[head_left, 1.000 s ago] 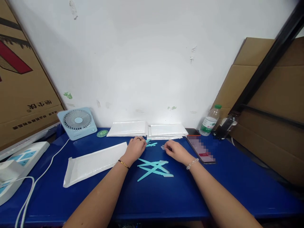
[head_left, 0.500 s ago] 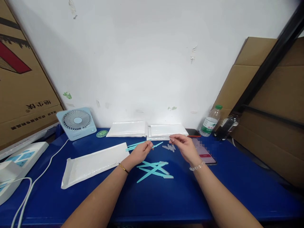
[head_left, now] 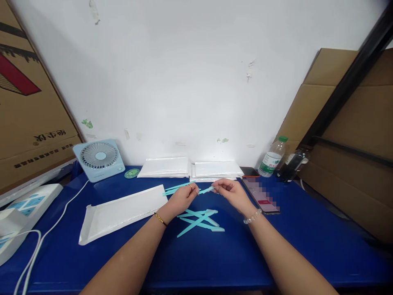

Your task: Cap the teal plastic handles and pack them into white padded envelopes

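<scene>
Grip closed on each side: my left hand (head_left: 184,196) pinches a teal stick (head_left: 204,191), my right hand (head_left: 232,195) its pale end (head_left: 211,189), above the table (head_left: 196,258). Chinese characters mark the carton (head_left: 33,119); bottle label (head_left: 270,162) illegible.

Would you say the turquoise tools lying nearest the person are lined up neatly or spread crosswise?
Spread crosswise: the turquoise tools lie across one another on the blue table, pointing in different directions.
</scene>
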Available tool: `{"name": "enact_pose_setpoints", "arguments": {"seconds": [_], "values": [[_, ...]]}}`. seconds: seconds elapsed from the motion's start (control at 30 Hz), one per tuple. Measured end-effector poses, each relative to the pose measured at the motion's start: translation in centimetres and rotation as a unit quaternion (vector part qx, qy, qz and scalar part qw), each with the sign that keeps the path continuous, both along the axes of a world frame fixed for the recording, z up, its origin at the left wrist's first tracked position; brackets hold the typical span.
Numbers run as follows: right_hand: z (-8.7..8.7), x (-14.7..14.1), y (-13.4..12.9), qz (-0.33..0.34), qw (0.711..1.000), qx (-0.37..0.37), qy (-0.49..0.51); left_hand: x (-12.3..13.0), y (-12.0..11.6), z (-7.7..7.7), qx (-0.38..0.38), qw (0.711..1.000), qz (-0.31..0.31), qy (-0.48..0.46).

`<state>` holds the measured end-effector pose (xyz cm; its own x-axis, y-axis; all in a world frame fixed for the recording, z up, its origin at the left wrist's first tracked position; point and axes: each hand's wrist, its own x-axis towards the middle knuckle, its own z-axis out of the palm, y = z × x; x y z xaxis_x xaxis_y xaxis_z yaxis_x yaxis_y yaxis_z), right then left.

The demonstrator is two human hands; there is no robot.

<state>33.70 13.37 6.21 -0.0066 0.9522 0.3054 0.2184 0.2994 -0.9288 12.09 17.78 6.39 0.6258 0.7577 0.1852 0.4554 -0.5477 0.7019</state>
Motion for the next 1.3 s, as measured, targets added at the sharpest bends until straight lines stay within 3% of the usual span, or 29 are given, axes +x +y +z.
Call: {"name": "enact_pose_setpoints", "arguments": {"seconds": [0.2,0.37,0.47,0.6,0.73,0.87,0.97,1.03,1.1,1.2,1.3], "values": [[0.1,-0.5,-0.2,0.029,0.999,-0.006,-0.014,0.0,-0.2,0.0,0.000,1.000,-0.005,0.000],[-0.1,-0.1,-0.1,0.097,0.992,-0.036,-0.069,-0.4,-0.4,-0.2,0.003,0.999,-0.029,0.024],[-0.4,1.0,0.3,0.045,0.984,-0.010,-0.174,-0.5,-0.5,-0.2,0.003,0.996,-0.053,0.071],[-1.0,2.0,0.9,-0.071,0.941,0.060,-0.325,-0.6,0.0,-0.2,0.102,0.988,-0.006,0.115],[-1.8,1.6,1.3,-0.074,0.891,0.067,-0.443,-1.1,1.2,-1.0,0.185,0.961,0.086,0.186],[-2.3,0.5,1.5,-0.073,0.841,0.075,-0.531,-1.0,2.1,-1.8,0.206,0.946,0.107,0.228],[-2.3,-0.1,1.4,-0.076,0.825,0.099,-0.551,-0.8,2.5,-2.0,0.215,0.943,0.116,0.224],[-2.1,-0.3,1.3,-0.070,0.839,0.102,-0.530,-0.8,2.5,-2.0,0.218,0.944,0.112,0.219],[-1.9,-0.2,1.2,-0.063,0.875,0.091,-0.472,-0.7,2.5,-2.0,0.223,0.947,0.103,0.209],[-1.8,0.1,1.1,-0.066,0.935,0.063,-0.343,-0.6,2.3,-1.8,0.229,0.954,0.098,0.166],[-1.6,0.4,1.0,-0.077,0.974,0.032,-0.213,-0.3,1.9,-1.3,0.196,0.972,0.084,0.103]]}}
